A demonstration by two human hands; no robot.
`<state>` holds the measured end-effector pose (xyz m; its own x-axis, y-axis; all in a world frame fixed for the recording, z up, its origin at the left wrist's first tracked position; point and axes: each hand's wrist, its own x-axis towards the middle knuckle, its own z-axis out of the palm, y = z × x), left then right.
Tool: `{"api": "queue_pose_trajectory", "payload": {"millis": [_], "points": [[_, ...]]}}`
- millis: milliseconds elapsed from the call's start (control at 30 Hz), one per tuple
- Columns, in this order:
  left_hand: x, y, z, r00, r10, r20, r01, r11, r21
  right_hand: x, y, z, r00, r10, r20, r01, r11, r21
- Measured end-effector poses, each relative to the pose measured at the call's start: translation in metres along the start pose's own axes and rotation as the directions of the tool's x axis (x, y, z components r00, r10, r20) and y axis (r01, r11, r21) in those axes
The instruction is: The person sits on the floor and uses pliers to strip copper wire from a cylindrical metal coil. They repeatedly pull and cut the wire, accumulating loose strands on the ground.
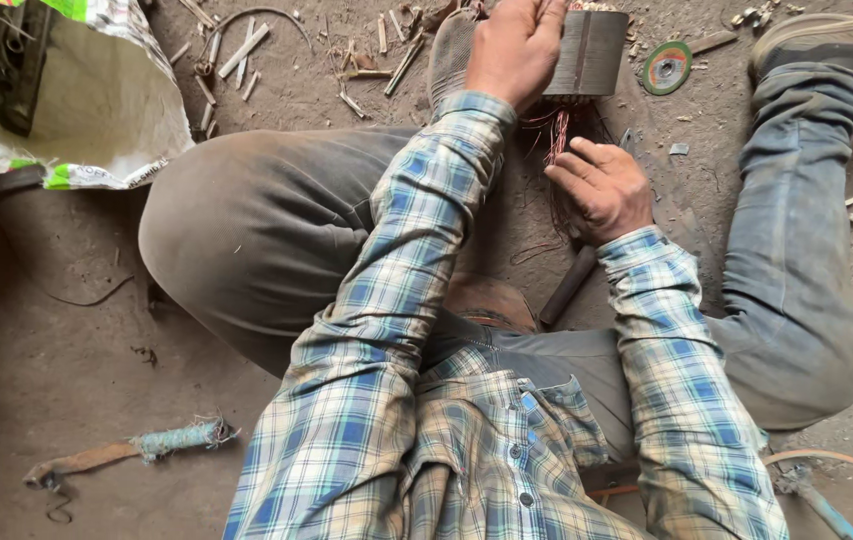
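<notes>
I sit on a dirt floor with my legs spread. My left hand (514,45) rests on top of a grey metal motor stator (591,50) at the top middle and grips its edge. A bundle of reddish copper wire (558,135) hangs out of the stator's near end. My right hand (601,190) is just below it, fingers curled around the copper strands. Whether the strands are pulled tight cannot be told. A dark tool handle (568,285) lies on the ground under my right wrist.
A white woven sack (96,110) lies open at the top left. Wooden sticks and scraps (246,50) litter the floor at the top. A round cutting disc (666,67) lies right of the stator. A strap with teal rope (136,448) lies at the bottom left.
</notes>
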<state>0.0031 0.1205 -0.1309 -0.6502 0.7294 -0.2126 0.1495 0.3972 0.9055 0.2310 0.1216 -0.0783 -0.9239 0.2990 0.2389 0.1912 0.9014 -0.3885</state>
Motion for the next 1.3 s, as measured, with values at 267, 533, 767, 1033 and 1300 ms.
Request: {"api": "queue_pose_trajectory", "payload": {"millis": [267,533,767,1033,1300], "points": [[0.007,0.005,0.042,0.981,0.063,0.182,-0.124,0.930,0.346,0.012,0.033,0.058,0.627,0.775,-0.078,-0.179,0.241,0.954],[0.005,-0.002,0.067,0.812,0.566,0.142,-0.558,0.683,0.470,0.010,0.025,0.076,0.520,0.832,0.193,0.280,-0.379,0.882],[0.001,0.004,0.063,0.782,0.587,0.209,-0.586,0.578,0.568,0.007,0.012,0.088,0.373,0.917,0.142,0.169,-0.218,0.961],[0.000,0.011,0.061,0.798,0.538,0.272,-0.582,0.570,0.580,0.003,0.004,0.089,0.295,0.938,0.184,0.211,-0.252,0.945],[-0.001,0.020,0.061,0.808,0.558,0.189,-0.550,0.599,0.582,0.012,-0.003,0.076,0.352,0.925,0.143,0.224,-0.232,0.947]]}}
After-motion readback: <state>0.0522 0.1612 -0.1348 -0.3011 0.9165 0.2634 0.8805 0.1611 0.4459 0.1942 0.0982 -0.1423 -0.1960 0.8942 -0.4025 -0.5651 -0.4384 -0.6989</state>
